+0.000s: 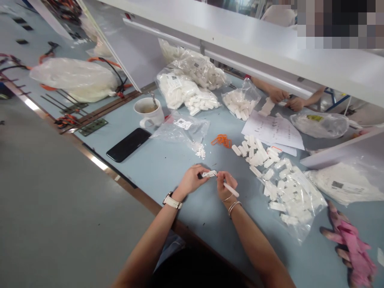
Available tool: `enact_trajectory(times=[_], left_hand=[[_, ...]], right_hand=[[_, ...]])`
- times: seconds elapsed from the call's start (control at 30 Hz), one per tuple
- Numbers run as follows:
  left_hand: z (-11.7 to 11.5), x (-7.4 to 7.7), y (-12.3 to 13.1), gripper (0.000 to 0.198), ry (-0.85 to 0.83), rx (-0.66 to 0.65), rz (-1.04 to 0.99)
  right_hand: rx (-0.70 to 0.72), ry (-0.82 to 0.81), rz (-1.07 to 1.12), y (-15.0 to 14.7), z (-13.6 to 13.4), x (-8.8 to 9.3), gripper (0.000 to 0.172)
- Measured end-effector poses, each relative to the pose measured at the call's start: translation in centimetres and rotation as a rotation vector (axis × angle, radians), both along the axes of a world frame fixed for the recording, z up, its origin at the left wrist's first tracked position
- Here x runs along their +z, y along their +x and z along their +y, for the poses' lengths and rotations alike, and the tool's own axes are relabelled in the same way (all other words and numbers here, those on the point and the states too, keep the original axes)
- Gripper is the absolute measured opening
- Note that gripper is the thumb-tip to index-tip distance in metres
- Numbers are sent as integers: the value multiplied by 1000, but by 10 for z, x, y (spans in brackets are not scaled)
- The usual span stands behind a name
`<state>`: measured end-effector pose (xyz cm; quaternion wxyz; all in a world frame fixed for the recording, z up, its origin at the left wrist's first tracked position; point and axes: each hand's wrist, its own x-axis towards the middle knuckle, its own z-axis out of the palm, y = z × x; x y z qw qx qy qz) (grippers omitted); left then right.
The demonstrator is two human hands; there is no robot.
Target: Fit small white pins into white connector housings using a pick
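My left hand [192, 180] pinches a small white plastic connector [209, 174] just above the pale blue table [168, 168]. My right hand [225, 186] is closed round a thin white pen-like tool [231, 189], whose tip meets the connector's right end. A loose pile of the same white connectors [255, 154] lies to the right, running into an open clear bag [292, 196] full of them. A few tiny white parts [200, 151] and a cluster of orange clips [222, 140] lie just beyond my hands.
A black phone [128, 144] and a white mug [148, 111] sit at the left. Several bags of white parts [189, 90] and paper sheets [273, 130] lie farther back. Another person's hands [286, 99] work across the table. Pink gloves [354, 250] rest at the right edge.
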<state>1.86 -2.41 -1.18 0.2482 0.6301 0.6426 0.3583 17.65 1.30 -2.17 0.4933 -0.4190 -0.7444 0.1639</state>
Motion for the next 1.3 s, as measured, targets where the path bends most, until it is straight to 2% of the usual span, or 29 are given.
enact_trajectory(times=[0.77,1.1,1.3], left_hand=[[1,3,0,12,27,-24,4],[2,2,0,14,19,-18,-5],[2,6,1,14,13,-27,-12]], right_hand=[[-29,-4,-45,-4,3,-1,43],[11,103,-100,-8,6,4,41],[1,-18,45,-3,2,-2,37]])
